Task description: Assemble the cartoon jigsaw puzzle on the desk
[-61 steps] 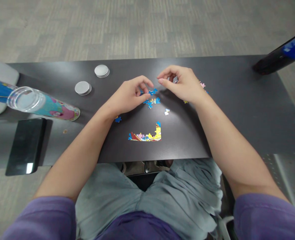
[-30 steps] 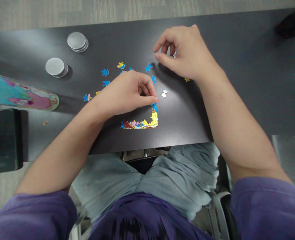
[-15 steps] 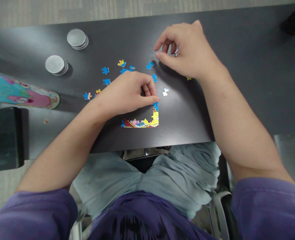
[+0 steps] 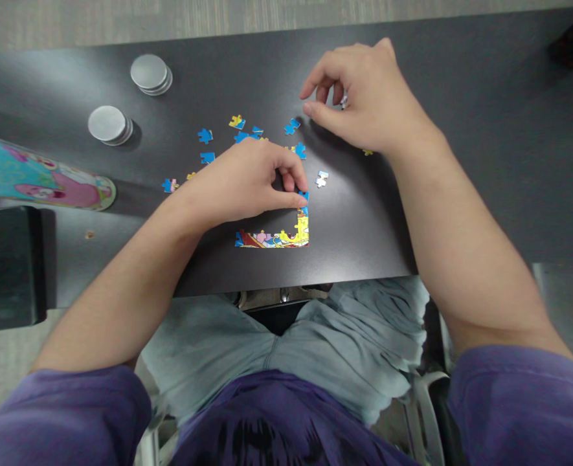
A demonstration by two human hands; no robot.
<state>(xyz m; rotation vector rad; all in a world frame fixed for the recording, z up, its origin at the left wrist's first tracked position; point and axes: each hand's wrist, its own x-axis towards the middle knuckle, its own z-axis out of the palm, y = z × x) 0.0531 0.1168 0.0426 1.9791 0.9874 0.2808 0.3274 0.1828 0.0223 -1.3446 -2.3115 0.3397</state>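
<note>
My left hand [image 4: 259, 178] has its thumb and fingers closed on a blue jigsaw piece [image 4: 305, 195] at the upper end of a joined L-shaped puzzle section [image 4: 303, 226]. That section has yellow, red and blue printing, with one strip along the bottom and one up the right side. Over the table to the upper right, my right hand [image 4: 359, 94] is open, fingers curved and apart from the thumb, holding nothing. A blue loose piece [image 4: 292, 126] lies just below its fingertips. Other pieces are partly hidden behind both hands.
Several loose pieces, such as a blue one [image 4: 205, 136] and a white one [image 4: 322, 179], lie around the hands. Two stacks of silver discs [image 4: 149, 71] [image 4: 107, 124], a colourful cylinder [image 4: 48, 175] and a black box [image 4: 9, 268] are at left. The dark table [image 4: 354, 239] ends near my lap.
My left thumb has shifted slightly downward on the jigsaw piece, and the fingers have moved a little, showing more of its blue top. The right hand stays almost still.
</note>
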